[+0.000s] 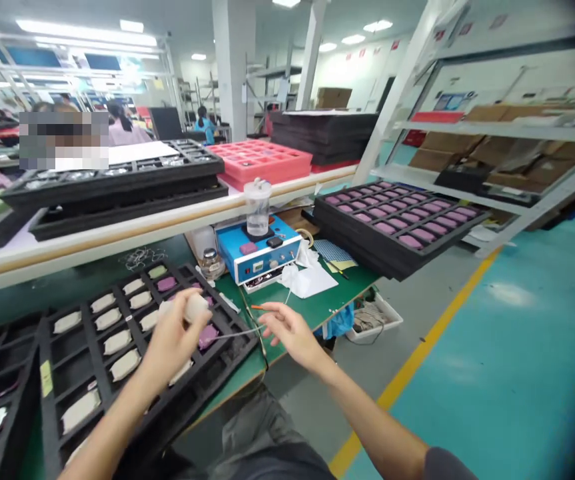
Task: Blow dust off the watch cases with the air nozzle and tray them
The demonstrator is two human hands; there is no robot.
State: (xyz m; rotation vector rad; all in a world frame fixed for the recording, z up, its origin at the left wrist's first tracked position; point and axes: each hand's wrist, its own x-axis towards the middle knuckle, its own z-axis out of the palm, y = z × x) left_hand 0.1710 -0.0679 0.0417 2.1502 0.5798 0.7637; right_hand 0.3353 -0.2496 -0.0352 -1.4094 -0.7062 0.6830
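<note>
My left hand [180, 327] is closed round a pale, whitish piece [196, 308], above a black foam tray [94, 353] of cream and purple pieces. To its right, my right hand [284, 328] has thumb and forefinger close together on a thin white tube [240, 333], whose left end reaches a purple piece [208, 336]. An orange-tipped item [258, 307] shows at the right fingertips. Behind the hands, a blue machine [262, 248] bears a clear cup of liquid [258, 208].
A black tray of purple pieces [397, 217] stands at the right table edge. White papers [312, 282] and a glass jar [212, 265] lie near the machine. A shelf [177, 213] crosses behind, holding red trays [264, 160]. Other people sit in the background.
</note>
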